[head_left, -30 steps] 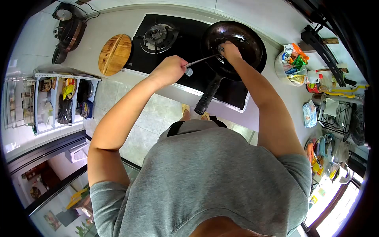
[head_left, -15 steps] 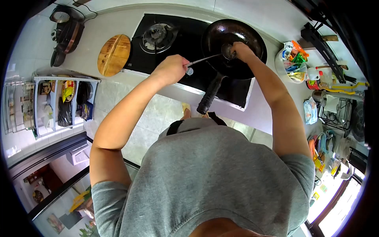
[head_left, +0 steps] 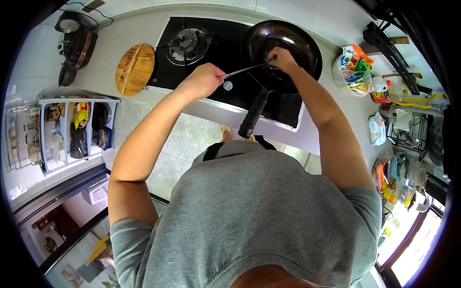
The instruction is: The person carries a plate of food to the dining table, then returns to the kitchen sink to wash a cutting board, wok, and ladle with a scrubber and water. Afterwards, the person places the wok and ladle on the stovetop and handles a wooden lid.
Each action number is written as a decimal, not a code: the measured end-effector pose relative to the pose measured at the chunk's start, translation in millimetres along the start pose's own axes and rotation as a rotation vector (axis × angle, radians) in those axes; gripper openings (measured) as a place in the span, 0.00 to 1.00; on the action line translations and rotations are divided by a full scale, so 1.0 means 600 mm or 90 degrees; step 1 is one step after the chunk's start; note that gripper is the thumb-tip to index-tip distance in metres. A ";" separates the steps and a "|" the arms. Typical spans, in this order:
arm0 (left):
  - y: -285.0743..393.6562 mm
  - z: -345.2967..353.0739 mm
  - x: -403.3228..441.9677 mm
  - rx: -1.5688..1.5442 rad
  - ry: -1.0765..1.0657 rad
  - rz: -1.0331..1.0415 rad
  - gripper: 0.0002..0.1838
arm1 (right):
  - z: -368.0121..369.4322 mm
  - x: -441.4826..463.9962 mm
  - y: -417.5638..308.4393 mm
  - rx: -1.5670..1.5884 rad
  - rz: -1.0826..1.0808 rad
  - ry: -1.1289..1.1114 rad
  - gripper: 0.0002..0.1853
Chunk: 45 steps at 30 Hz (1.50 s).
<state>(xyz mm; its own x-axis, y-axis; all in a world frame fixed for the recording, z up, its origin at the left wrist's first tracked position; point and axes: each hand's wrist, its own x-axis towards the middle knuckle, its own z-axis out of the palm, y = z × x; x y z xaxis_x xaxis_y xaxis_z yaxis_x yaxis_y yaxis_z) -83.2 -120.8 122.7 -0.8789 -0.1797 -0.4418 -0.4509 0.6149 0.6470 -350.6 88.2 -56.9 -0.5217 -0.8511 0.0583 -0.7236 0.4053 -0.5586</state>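
Ladle (head_left: 245, 70) runs from left hand (head_left: 204, 80), gripping one end, to right hand (head_left: 282, 59) at the other, grip unclear.

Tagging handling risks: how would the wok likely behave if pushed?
The wok would probably rock or swivel, as its bowl looks rounded. It may feel heavy, given its broad, dark, metal-looking body. Bumping the long handle, which reaches over the edge of the hob, would likely turn it.

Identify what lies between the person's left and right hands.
In the head view, the ladle's handle runs from left hand to right hand, above gas hob and wok.
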 end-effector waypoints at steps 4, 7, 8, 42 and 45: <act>-0.003 0.003 0.005 0.046 -0.019 0.051 0.12 | -0.011 0.017 0.028 -0.162 0.099 -0.151 0.11; 0.009 0.005 0.006 0.135 -0.016 0.083 0.12 | 0.009 0.026 0.013 -0.219 0.209 -0.022 0.12; 0.008 0.009 0.004 0.133 -0.014 0.080 0.12 | 0.013 0.022 0.005 -0.101 0.183 -0.003 0.13; 0.029 0.026 0.026 0.036 0.061 0.071 0.12 | 0.015 -0.056 -0.197 0.153 0.107 0.126 0.13; 0.032 0.028 0.026 0.037 0.040 0.049 0.12 | 0.009 -0.056 -0.195 0.065 0.138 0.145 0.12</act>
<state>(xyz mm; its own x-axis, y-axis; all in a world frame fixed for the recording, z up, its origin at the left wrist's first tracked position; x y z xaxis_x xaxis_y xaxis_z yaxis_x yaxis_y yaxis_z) -103.0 -98.9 117.8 -0.9197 -0.1761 -0.3509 -0.3728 0.6723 0.6396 -246.0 67.6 2.1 -0.7547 -0.6475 0.1059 -0.5417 0.5238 -0.6574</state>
